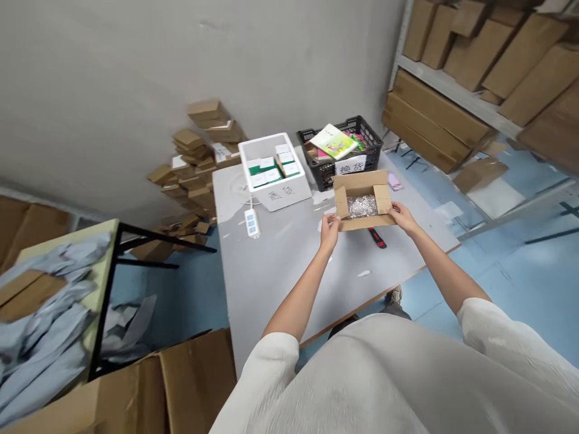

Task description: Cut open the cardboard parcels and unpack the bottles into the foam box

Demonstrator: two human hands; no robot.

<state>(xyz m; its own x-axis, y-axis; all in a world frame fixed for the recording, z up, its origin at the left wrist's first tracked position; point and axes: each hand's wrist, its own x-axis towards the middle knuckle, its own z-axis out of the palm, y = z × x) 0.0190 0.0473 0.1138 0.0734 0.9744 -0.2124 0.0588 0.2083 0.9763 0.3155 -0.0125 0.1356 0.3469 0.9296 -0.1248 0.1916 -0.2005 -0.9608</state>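
Observation:
A small cardboard box (360, 224) with its flaps folded out is held between my two hands over the table. Inside it lies crinkled clear bubble wrap (363, 207); whatever the wrap may cover is hidden. My left hand (330, 231) grips the box's near left corner. At the near right corner, my right hand (402, 217) has its fingers closed on the cardboard. Partly under the box, a black and red box cutter (377, 238) rests on the tabletop.
The grey table (266, 283) carries a white foam box (284, 194) of packets, a black crate (373, 158) with booklets, and a power strip (252, 223). Cardboard boxes (194, 181) pile up by the wall. A shelf (456, 93) with cartons stands right; large cartons (194, 380) sit near left.

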